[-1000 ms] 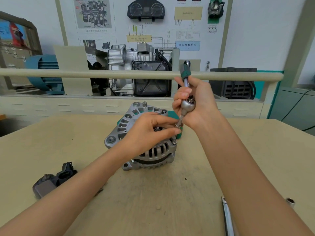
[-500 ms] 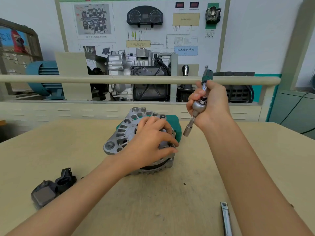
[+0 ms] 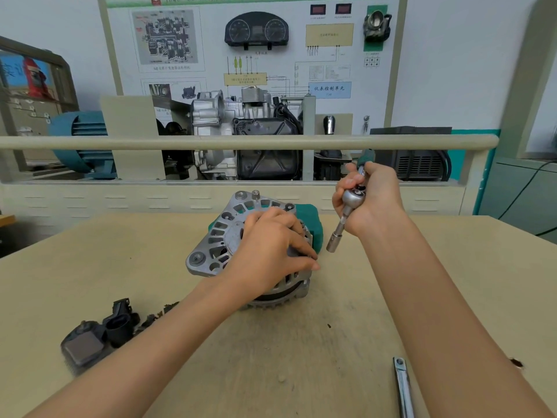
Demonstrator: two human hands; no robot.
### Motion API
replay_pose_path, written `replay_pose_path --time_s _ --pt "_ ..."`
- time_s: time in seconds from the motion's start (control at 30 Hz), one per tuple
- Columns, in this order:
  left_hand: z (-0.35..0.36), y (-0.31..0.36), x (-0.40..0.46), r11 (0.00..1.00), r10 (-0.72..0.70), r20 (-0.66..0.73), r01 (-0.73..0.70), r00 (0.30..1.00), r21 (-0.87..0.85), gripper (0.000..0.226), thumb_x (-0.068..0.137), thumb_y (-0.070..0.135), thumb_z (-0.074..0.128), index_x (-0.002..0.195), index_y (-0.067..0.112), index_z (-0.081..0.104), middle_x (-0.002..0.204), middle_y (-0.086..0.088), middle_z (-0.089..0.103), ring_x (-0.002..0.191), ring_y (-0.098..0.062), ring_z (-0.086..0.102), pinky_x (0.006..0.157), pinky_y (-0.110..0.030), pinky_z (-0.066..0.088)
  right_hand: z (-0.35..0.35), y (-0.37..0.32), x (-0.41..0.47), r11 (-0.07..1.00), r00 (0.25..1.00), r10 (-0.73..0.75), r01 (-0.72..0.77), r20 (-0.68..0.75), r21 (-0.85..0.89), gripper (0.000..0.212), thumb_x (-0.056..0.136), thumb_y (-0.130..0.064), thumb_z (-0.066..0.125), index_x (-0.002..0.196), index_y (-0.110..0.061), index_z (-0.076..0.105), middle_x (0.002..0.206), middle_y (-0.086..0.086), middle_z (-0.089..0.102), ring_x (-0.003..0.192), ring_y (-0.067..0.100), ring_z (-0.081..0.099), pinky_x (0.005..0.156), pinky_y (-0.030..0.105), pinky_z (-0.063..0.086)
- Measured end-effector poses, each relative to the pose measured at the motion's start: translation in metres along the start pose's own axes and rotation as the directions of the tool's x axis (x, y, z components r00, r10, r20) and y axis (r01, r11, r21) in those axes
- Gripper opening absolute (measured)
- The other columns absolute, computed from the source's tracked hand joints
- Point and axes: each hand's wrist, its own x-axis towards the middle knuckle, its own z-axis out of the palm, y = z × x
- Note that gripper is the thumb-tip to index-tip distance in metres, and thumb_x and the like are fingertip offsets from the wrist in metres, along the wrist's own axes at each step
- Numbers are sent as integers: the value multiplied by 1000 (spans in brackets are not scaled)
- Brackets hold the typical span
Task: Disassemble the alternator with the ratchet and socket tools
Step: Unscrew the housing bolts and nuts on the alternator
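The alternator (image 3: 241, 245) is sitting near the middle of the tan worktop (image 3: 346, 342), its silver slotted housing tilted up toward the far edge, with a green block (image 3: 313, 220) lying just behind it. The left hand (image 3: 271, 251) is resting on top of the housing, fingers (image 3: 297, 256) spread and bent over its right-hand rim, pressing and steadying rather than closing round anything separate. The right hand (image 3: 372, 196) is hovering to the right of the alternator, its fingers clenched round the ratchet (image 3: 352, 197); the green handle end is sticking up behind the knuckles, and the extension with the socket (image 3: 333, 242) is pointing down and to the left, hanging just beside the housing but apart from it.

At the near left, a dark plastic cover piece (image 3: 96, 339) is lying on the worktop with some dark crumbs (image 3: 156, 316) strewn next to it, partly hidden by the left forearm. A flat metal bar tool (image 3: 402, 387) is lying at the near right, close against the right forearm. Behind the worktop, a beige rail (image 3: 180, 142) is running across the view, and beyond it a cutaway engine unit (image 3: 241, 137), a blue motor (image 3: 81, 143) and a wall training board (image 3: 256, 46) with a gauge cluster are standing.
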Motion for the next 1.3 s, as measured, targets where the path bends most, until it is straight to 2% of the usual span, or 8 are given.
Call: replay_pose_path --time_s 0.17,0.4,0.67,0.87,0.97,1.13,1.2,1.3 --pt "-2 0 0 1000 16 38 -17 999 23 20 73 42 72 91 33 74 76 28 38 95 -1 32 85 -21 13 1 0 0 1000 1000 12 -12 -2 15 17 99 -24 33 95 -14 46 34 -9 35 25 4 33 35 9 29" --pt "-16 -2 1 999 31 216 -23 976 -39 54 78 44 68 127 36 47 104 19 49 104 0 36 96 -22 16 3 3 -3 998 993 63 -65 96 16 19 99 -25 34 103 -13 48 35 -10 33 26 3 33 34 9 29" --pt "-21 -2 -1 972 -2 202 49 979 -229 34 84 22 67 117 25 62 92 36 46 101 1 43 103 -35 32 8 21 -6 982 981 145 -127 130 -143 23 100 -28 35 105 -13 51 36 -10 33 26 3 32 32 9 29" --pt "-19 -2 -2 951 55 145 -8 988 -308 17 87 15 63 102 13 70 86 18 58 92 -2 48 85 -11 34 9 27 -5 979 985 112 -86 133 -183 23 100 -28 36 102 -13 53 36 -10 35 26 3 33 33 10 30" --pt "-19 -2 -2 950 88 169 -32 982 -309 15 87 14 62 89 2 71 90 -9 63 90 -7 47 84 -20 37 11 33 -6 946 958 176 -100 229 -310 25 100 -30 38 105 -12 55 36 -10 35 27 3 33 32 11 30" --pt "-16 1 -3 941 65 172 -3 983 -340 12 86 15 65 82 7 72 87 8 60 91 -4 51 92 -33 42 8 29 -10 860 848 371 -160 379 -484 33 99 -33 39 113 -11 58 38 -11 34 28 2 33 31 12 31" --pt "-13 1 -3 953 55 146 -8 988 -304 18 84 17 67 77 1 71 81 -4 63 84 -11 53 89 -38 42 10 30 -12 884 902 300 -141 310 -446 30 100 -31 40 111 -9 57 38 -10 35 28 2 34 31 12 31" --pt "-10 -4 -3 970 45 64 -29 997 -241 13 82 16 69 72 7 70 73 -11 65 76 -17 56 102 -33 32 16 45 -18 954 991 -130 136 37 -269 23 101 -25 37 95 -11 54 49 -3 39 30 6 36 33 14 31"
